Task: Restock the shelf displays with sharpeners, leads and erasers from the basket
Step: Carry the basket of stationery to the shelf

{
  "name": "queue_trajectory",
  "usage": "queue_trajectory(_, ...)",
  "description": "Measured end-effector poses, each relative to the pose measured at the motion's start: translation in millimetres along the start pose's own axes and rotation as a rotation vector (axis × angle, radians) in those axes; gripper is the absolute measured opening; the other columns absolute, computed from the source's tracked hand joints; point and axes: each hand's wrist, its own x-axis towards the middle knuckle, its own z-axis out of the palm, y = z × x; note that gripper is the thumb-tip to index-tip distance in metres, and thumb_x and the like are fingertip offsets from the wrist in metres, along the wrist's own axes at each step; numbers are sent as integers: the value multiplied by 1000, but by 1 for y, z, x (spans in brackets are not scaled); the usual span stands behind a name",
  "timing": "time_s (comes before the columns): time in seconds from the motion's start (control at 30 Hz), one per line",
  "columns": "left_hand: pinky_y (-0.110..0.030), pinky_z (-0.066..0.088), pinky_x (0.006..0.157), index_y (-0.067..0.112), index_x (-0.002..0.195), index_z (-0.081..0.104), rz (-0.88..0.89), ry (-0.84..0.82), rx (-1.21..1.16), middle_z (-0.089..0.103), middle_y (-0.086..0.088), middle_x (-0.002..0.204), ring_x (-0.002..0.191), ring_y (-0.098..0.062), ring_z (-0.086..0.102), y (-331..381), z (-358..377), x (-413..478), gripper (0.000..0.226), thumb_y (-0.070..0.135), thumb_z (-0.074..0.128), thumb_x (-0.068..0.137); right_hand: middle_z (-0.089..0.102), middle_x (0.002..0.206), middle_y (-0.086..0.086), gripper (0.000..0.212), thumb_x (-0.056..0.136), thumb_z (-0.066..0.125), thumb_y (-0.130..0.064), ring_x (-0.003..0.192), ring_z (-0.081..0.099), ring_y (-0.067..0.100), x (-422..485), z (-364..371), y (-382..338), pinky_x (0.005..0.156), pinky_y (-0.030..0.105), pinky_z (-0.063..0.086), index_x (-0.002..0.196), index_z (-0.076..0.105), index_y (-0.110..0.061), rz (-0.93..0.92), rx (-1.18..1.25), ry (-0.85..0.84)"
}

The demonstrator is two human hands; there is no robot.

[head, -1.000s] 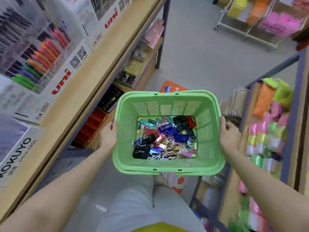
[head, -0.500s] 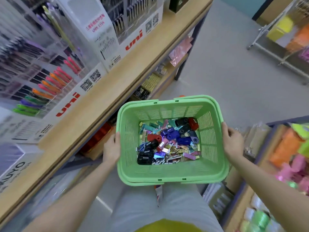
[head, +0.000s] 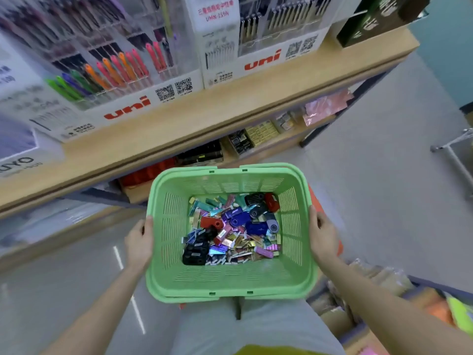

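Our fingers are out of sight: on the left hand [head: 139, 243] and the right hand [head: 323, 237] only the thumb and back show, the rest tucked behind the walls of the basket [head: 230, 280]. The small packets [head: 240, 248] in it are too tiny to read; perhaps leads or erasers. An orange thing [head: 313, 201] is mostly hidden behind the basket's right wall. On the lower shelf, boxes [head: 261, 133] sit half under the upper board [head: 204, 116]. The left display [head: 18, 160] is blurred, its lettering cut to "UYO"; the black box [head: 378, 16] is cropped by the top edge.
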Motion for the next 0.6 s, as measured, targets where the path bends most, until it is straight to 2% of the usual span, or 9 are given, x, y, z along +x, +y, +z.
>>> queue_trajectory(0.07, -32, 32, 65, 5, 93, 60, -27, 58, -53, 55, -6, 78, 74, -22, 47, -8, -4, -9, 35, 28, 36, 102, 45, 58, 8, 54, 100, 33, -43, 55, 38, 20, 2, 3, -14, 50, 31, 26, 69, 48, -3, -53, -10, -28)
queue_trajectory(0.13, -33, 33, 66, 5, 92, 60, -45, 116, -81, 56, -8, 78, 71, -23, 47, -20, -11, -12, 35, 29, 36, 102, 39, 56, 4, 51, 101, 33, -42, 53, 33, 17, 2, 13, -27, 50, 32, 22, 65, 43, -7, -101, -16, -51)
queue_trajectory(0.27, -36, 38, 73, 8, 87, 59, -138, 201, -103, 61, -16, 85, 78, -27, 52, -72, -32, -31, 39, 37, 37, 101, 36, 54, 0, 49, 101, 33, -42, 52, 32, 16, -17, 38, -25, 50, 31, 22, 60, 37, -15, -171, -29, -120)
queue_trajectory(0.37, -34, 32, 60, -4, 85, 57, -205, 288, -161, 63, -27, 96, 61, -24, 42, -109, -37, -58, 48, 38, 39, 99, 39, 55, 0, 48, 101, 35, -41, 53, 34, 16, -26, 55, -28, 52, 34, 25, 61, 39, -14, -250, -29, -174)
queue_trajectory(0.43, -34, 24, 54, -8, 77, 50, -227, 342, -211, 54, -20, 69, 59, -22, 33, -123, -40, -72, 46, 29, 39, 102, 39, 54, -1, 47, 101, 37, -39, 52, 35, 15, -29, 69, -37, 52, 34, 25, 59, 38, -16, -310, -48, -207)
queue_trajectory(0.47, -34, 22, 53, -2, 69, 45, -240, 371, -232, 43, -11, 60, 60, -22, 30, -129, -41, -77, 44, 27, 39, 102, 37, 53, -3, 47, 101, 38, -38, 52, 33, 14, -29, 78, -38, 51, 34, 24, 58, 36, -18, -325, -57, -223)
queue_trajectory(0.53, -34, 19, 52, 11, 61, 34, -291, 420, -248, 31, -5, 57, 57, -21, 26, -144, -41, -88, 44, 27, 39, 102, 34, 51, -4, 48, 100, 38, -40, 53, 32, 16, -32, 94, -37, 52, 33, 23, 57, 33, -20, -360, -74, -265)
queue_trajectory(0.6, -33, 18, 52, 13, 60, 31, -328, 446, -260, 29, -6, 57, 55, -21, 24, -160, -38, -98, 44, 28, 39, 101, 32, 50, -2, 51, 100, 37, -42, 54, 31, 17, -32, 106, -35, 53, 32, 23, 55, 32, -19, -410, -120, -304)
